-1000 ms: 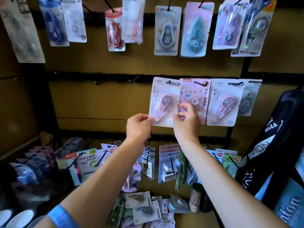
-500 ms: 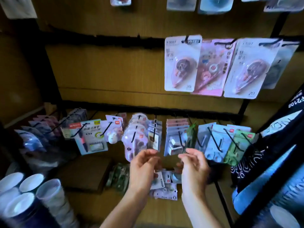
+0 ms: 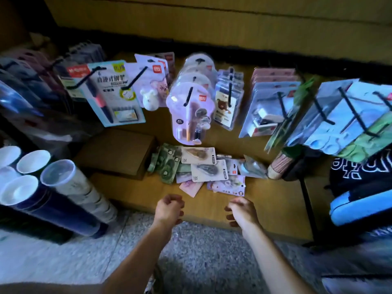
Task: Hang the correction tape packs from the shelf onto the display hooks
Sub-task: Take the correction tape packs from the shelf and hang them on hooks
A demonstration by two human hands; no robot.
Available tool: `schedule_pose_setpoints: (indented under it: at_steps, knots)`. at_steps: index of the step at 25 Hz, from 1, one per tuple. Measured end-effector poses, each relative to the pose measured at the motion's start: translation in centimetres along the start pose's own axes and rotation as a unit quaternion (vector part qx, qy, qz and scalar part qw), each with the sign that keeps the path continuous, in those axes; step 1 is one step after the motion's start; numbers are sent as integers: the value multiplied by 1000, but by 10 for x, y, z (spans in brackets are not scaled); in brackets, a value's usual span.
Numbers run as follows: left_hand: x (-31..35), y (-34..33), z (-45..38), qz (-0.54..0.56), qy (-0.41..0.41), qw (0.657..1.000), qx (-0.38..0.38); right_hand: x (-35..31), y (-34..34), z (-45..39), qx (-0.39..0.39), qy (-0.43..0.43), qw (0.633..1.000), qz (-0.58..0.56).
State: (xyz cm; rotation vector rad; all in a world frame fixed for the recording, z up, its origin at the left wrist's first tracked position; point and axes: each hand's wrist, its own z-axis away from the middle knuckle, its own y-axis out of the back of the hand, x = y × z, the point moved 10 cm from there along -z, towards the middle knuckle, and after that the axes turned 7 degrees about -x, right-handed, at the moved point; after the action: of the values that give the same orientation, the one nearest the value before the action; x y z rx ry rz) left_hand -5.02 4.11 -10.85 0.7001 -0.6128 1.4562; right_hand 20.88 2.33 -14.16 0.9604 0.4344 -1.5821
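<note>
Pink packs (image 3: 230, 184) lie on the shelf (image 3: 273, 209) just ahead of both empty, loosely curled hands; right hand (image 3: 241, 211) is nearer than left hand (image 3: 168, 209).

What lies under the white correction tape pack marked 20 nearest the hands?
Under that white pack, pink packs and green packs poke out; their covered parts and anything deeper are hidden.

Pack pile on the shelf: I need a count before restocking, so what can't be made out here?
Head view only:
- Pile: packs overlap, so lower ones are hidden and there is no sure count.
- Green packs: dim and blurred; print unreadable.
- Hands: fingers curled away from the camera; palms hidden.
- Upper hooks: out of frame.
</note>
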Motion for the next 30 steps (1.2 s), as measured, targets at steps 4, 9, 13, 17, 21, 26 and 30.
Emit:
schedule_pose_setpoints:
  at_steps: [4,9,13,17,21,26,30]
  knots:
    - [-16,9,-45,16,19,999,23,-5,-52,-59,-44,-19,998,-44]
    - [-35,24,-69,33,39,998,36,-2,-109,-118,-70,-72,977,-190]
    - [-37,36,-77,38,34,998,48,10,-111,-142,-13,-75,946,-315]
    - [-33,28,-73,49,30,998,36,21,-90,-128,31,-56,936,-345]
    - [-19,-1,-47,58,6,998,4,26,-56,-72,82,-56,932,-349]
    - [31,-13,1,-2,-102,994,42,-5,-7,15,100,34,937,-333]
    - [100,-38,64,-34,-205,978,-16,-51,28,90,52,139,932,-331]
